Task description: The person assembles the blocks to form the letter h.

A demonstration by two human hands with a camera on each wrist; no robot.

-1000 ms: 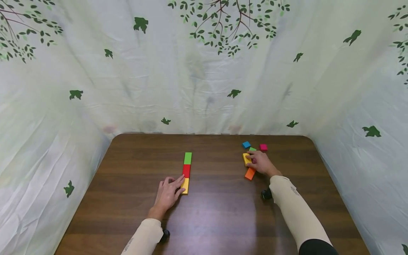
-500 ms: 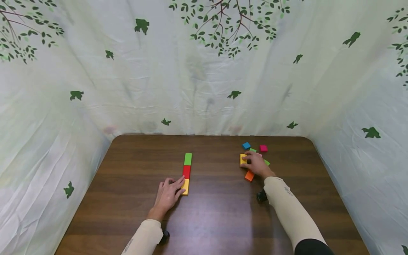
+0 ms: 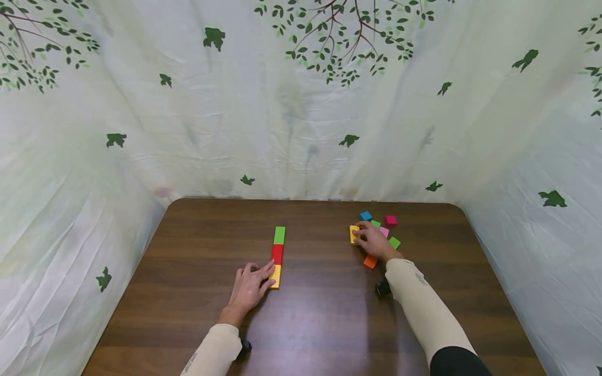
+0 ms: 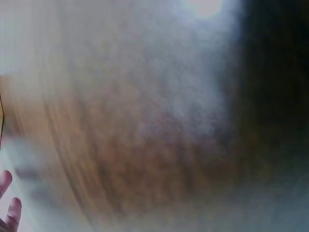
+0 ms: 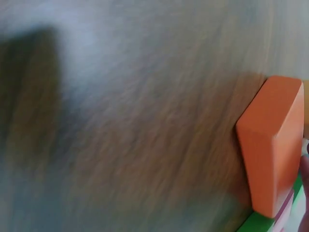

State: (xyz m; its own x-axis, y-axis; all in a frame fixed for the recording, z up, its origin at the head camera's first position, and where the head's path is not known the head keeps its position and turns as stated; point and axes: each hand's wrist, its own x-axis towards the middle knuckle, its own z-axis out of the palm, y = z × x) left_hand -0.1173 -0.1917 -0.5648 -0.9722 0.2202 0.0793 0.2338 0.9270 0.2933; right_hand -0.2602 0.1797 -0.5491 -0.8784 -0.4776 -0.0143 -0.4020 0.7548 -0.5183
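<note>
On the left of the table, a green block (image 3: 279,235), a red block (image 3: 278,254) and a yellow block (image 3: 276,279) lie end to end in a straight row. My left hand (image 3: 248,288) rests at the yellow one, its extended index finger and thumb touching it. In the left wrist view only two fingertips (image 4: 13,209) show, at the lower left edge. At the right, my right hand (image 3: 374,242) holds another yellow block (image 3: 352,235) between thumb and fingers. Close beneath that hand lies an orange block (image 5: 270,140), large in the right wrist view.
Around my right hand lie a blue block (image 3: 366,215), a magenta block (image 3: 391,220), a pink block (image 3: 384,231) and two green blocks, one nearer (image 3: 394,243), one farther (image 3: 375,223). A white leaf-patterned curtain (image 3: 310,120) stands behind the brown table (image 3: 320,313).
My right hand has moved left with the yellow block, drawing it away from the other blocks and uncovering the pink and nearer green ones. My left hand stays at the row.
</note>
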